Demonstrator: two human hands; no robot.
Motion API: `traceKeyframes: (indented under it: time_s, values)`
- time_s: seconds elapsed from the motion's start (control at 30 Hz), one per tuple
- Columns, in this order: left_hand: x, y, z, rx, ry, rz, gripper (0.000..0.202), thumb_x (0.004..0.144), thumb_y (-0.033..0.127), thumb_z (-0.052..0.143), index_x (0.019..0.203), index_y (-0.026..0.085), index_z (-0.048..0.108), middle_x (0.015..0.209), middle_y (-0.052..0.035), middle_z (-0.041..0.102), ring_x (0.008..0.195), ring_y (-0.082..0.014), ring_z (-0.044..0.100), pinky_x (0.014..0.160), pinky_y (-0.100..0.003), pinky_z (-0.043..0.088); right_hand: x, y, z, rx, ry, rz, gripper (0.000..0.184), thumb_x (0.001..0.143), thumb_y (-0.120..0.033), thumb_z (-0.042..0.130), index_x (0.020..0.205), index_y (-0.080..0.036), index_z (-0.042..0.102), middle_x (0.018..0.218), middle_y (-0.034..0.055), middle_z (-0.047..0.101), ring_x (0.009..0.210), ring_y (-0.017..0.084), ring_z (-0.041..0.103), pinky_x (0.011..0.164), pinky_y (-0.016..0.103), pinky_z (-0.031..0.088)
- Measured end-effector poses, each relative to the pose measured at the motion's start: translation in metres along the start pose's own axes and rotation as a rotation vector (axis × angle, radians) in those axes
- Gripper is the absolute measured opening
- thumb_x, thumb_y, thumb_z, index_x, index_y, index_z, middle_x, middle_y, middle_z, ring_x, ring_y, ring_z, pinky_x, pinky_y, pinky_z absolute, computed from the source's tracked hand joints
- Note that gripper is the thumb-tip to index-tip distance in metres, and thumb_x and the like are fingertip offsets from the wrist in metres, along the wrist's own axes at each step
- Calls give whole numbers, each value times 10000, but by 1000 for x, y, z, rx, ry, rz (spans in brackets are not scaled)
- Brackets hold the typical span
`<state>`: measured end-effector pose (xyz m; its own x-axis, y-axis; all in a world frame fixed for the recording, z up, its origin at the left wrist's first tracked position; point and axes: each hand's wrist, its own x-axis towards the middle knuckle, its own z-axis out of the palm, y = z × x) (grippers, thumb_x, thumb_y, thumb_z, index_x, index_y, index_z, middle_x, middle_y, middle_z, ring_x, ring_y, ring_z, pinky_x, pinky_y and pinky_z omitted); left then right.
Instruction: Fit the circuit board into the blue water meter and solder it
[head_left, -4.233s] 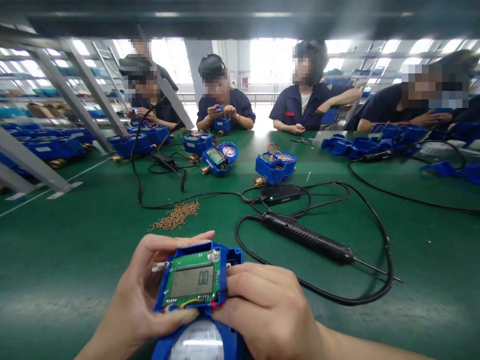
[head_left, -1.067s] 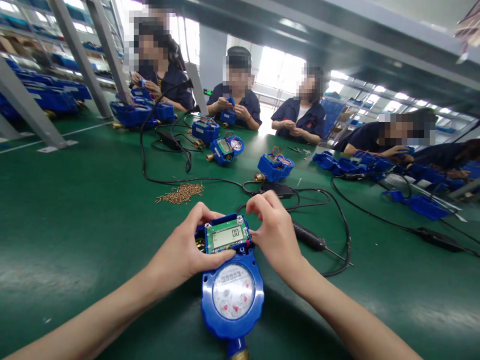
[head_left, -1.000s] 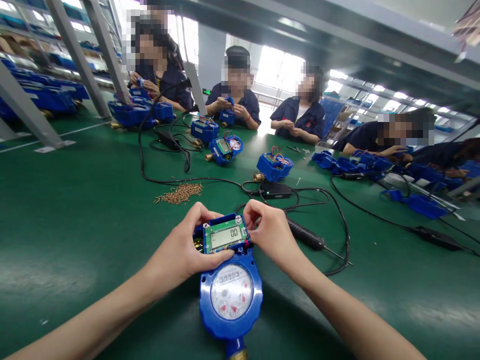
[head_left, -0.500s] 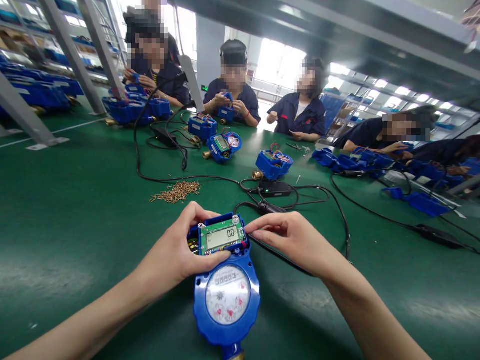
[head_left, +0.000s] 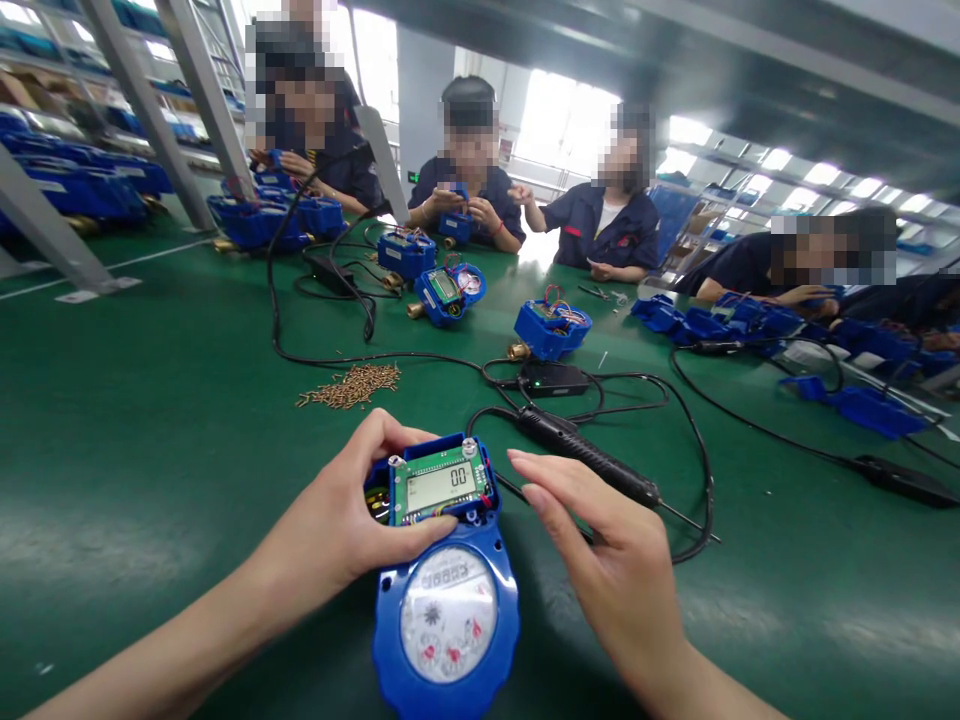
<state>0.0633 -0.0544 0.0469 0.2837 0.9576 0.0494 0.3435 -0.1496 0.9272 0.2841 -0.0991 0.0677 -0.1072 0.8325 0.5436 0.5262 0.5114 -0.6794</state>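
My left hand (head_left: 360,510) is wrapped round the upper part of a blue water meter (head_left: 382,640), thumb across its front edge. The meter's upper housing is uncovered and shows a green circuit board (head_left: 400,508) with an LCD (head_left: 442,487) reading 0.0. Below it lies a round dial (head_left: 450,615) with red pointers. My right hand (head_left: 607,530) is open just right of the meter, apart from it, with fingers stretched out and nothing in them. Behind that hand a black electric screwdriver (head_left: 589,450) rests on the table, its thin bit pointing right.
A heap of brass-coloured screws (head_left: 351,386) lies beyond my left hand. Several uncovered blue meters, one here (head_left: 551,330), stand farther back. Black cables (head_left: 375,357) loop over the green table (head_left: 150,420). Co-workers (head_left: 465,180) sit along the far side. Metal posts (head_left: 52,230) rise at left.
My right hand has drawn back from the meter's right side towards me, its fingers opening, uncovering the screwdriver. The meter has shifted slightly left and down in my left hand.
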Motion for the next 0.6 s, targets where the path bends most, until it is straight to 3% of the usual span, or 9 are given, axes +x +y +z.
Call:
traceKeyframes:
  time_s: [0.1, 0.23, 0.37, 0.5, 0.6]
  values:
    - [0, -3, 0, -4, -5, -7, 508, 686, 456, 831, 1018, 276, 490, 1199, -48, 656, 1122, -323, 624, 961, -505, 496, -9, 5, 7, 34, -42, -53, 323, 943, -161, 607, 1235, -268, 692, 1210, -1, 722, 1156, 173, 667, 1026, 340, 565]
    - [1, -6, 1, -9, 7, -3, 508, 684, 454, 829, 1030, 293, 495, 1208, -46, 656, 1132, -328, 623, 971, -517, 495, -24, 13, 16, -2, -114, -165, 509, 966, -158, 554, 1456, -279, 485, 1400, 39, 599, 1376, 234, 493, 1119, 498, 476]
    - [-1, -8, 3, -11, 50, 7, 494, 669, 458, 828, 1015, 311, 507, 1195, -50, 658, 1107, -333, 632, 969, -525, 501, -27, 23, 15, -103, -164, -274, 580, 982, -210, 510, 1535, -248, 340, 1488, 107, 504, 1451, 310, 367, 1123, 633, 390]
    - [-5, -15, 8, 16, 138, -8, 512, 640, 501, 826, 1013, 320, 526, 1155, -34, 668, 1102, -330, 633, 925, -475, 555, -21, 37, 11, -215, -172, -362, 487, 1001, -371, 474, 1446, -174, 470, 1457, 163, 524, 1401, 328, 399, 1087, 593, 415]
    - [-7, -23, 9, 50, 191, 4, 522, 642, 513, 816, 1025, 330, 513, 1162, -23, 668, 1068, -312, 660, 868, -428, 608, -16, 46, 11, -269, -110, -410, 450, 992, -474, 481, 1322, -192, 600, 1375, 134, 599, 1321, 289, 488, 1101, 491, 410]
